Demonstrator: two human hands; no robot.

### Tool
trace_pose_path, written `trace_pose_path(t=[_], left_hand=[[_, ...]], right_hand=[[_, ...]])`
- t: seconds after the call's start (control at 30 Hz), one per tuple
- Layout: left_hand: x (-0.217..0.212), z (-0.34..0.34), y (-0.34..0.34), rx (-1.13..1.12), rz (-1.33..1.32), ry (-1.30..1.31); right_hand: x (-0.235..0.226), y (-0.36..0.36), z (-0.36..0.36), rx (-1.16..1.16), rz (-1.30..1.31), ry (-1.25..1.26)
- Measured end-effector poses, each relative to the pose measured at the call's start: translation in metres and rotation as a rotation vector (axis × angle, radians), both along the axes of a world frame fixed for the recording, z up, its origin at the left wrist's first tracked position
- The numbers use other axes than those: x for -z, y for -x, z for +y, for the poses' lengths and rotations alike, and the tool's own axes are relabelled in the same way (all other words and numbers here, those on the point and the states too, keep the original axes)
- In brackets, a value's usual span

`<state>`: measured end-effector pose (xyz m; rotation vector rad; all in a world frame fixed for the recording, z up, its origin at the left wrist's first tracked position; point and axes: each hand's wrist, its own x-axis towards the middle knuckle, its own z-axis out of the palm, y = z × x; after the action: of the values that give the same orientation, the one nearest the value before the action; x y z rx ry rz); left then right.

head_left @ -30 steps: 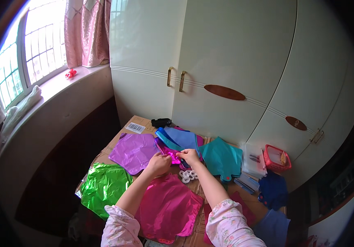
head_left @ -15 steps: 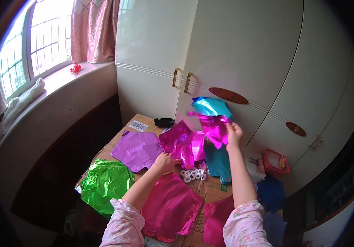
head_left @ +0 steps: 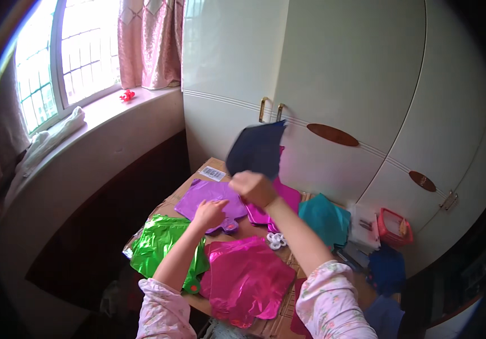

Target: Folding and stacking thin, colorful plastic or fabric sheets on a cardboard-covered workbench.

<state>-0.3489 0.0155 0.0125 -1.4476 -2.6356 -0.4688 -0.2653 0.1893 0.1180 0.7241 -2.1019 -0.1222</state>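
My right hand (head_left: 253, 189) is closed on the lower edge of a dark blue foil balloon (head_left: 257, 150), flat and raised in front of the cabinet. My left hand (head_left: 210, 213) is at the purple foil balloons (head_left: 206, 195), its index finger stretched out and its other fingers loosely bent. Whether it touches them, I cannot tell. Partly behind my right hand lie magenta foil balloons (head_left: 287, 198). A teal foil stack (head_left: 325, 220) lies right of them. Nearer me are green (head_left: 161, 246) and deep pink (head_left: 248, 277) foil balloons. Small white rings (head_left: 277, 241) sit between the stacks.
Cardboard (head_left: 212, 165) covers the table beneath the foil. At the right stand a red basket (head_left: 394, 227), a clear box (head_left: 363, 226) and a dark blue foil bundle (head_left: 387, 268). A cream cabinet (head_left: 345, 68) rises behind; a windowsill (head_left: 104, 110) runs along the left.
My right hand has swung left and now holds up a dark blue foil balloon instead of a magenta one. My left hand has shifted from the magenta foil to the purple. The view has turned slightly.
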Motion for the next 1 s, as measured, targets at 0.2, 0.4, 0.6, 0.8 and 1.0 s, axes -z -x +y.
trace_pose_path(t=[0.2, 0.4, 0.6, 0.8, 1.0], left_hand=[[-0.011, -0.06, 0.017, -0.276, -0.191, 0.386], [0.023, -0.086, 0.021, -0.096, -0.08, 0.011], [0.015, -0.087, 0.028, -0.149, -0.165, 0.153], [0.027, -0.088, 0.034, -0.081, -0.13, 0.041], [0.017, -0.095, 0.024, -0.105, -0.171, -0.01]], right_hand=[[0.099, 0.038, -0.049, -0.159, -0.16, -0.443], [0.121, 0.033, -0.043, 0.12, -0.704, -0.105], [0.121, 0.016, -0.072, 0.033, -0.738, 0.022], [0.137, 0.024, -0.067, -0.05, -0.647, 0.002], [0.138, 0.027, -0.068, 0.093, -0.826, 0.388]])
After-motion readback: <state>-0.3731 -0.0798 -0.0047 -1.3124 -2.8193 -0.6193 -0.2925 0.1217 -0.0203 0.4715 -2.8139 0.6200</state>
